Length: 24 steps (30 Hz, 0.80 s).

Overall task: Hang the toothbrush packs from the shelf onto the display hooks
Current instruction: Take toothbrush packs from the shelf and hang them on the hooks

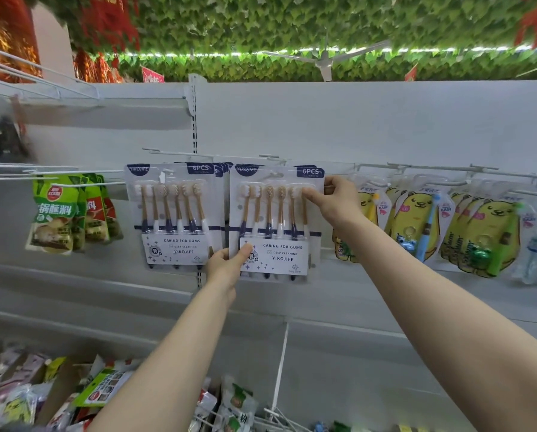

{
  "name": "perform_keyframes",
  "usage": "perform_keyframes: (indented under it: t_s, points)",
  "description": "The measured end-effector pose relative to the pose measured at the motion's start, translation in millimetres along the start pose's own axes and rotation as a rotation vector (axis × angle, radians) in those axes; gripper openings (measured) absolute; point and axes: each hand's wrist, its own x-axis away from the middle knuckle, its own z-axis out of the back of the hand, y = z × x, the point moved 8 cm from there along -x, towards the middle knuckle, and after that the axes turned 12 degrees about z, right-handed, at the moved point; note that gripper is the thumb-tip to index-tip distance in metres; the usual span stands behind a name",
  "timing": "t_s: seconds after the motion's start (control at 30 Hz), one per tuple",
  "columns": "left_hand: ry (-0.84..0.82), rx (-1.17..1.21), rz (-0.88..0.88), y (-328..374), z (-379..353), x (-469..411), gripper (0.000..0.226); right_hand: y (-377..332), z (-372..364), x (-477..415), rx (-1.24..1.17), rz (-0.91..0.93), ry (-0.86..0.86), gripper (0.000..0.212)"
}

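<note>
Holding a clear-blister, navy-and-white six-piece toothbrush pack [276, 232] just under a white wire display hook [272, 157], the left hand [225, 265] pinches its lower-left corner and the right hand [335, 201] grips its upper-right edge, beside identical hanging packs [173, 213].

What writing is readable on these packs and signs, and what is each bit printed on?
"YIKOJIFE", "6PCS": top corners of the held toothbrush pack and the hung toothbrush pack.
"CARING FOR GUMS", "DEEP CLEANING", "YIKOJIFE": both packs' white labels.
"BABY": yellow bear packs; their other print is too blurred.
"锅蘸料": green sachets.
Blurred, unreadable: red signs.
</note>
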Motion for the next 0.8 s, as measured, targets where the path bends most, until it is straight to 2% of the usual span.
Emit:
perform_keyframes:
  t_s: [0.13, 0.4, 0.57, 0.7, 0.8]
  points:
    - [-0.007, 0.001, 0.015, -5.2, 4.1, 3.1, 0.054, -7.0, 1.6, 7.8, -0.019, 0.01, 0.012, 0.027]
    - [0.031, -0.077, 0.006, 1.8, 14.0, 0.9, 0.067, -8.8, 1.2, 16.7, 0.103, -0.058, 0.01, 0.051]
    - [0.094, -0.096, 0.022, -1.4, 20.4, 8.0, 0.06, -20.4, 3.0, 24.1, 0.158, -0.079, 0.007, 0.054]
    - [0.111, -0.146, 0.033, -8.9, 25.3, 29.2, 0.079, -28.8, 11.6, 44.3, 0.211, -0.106, -0.026, 0.066]
    - [0.132, -0.284, -0.014, -3.1, 26.8, 52.8, 0.082, -32.9, 25.7, 61.0, 0.294, -0.082, -0.114, 0.069]
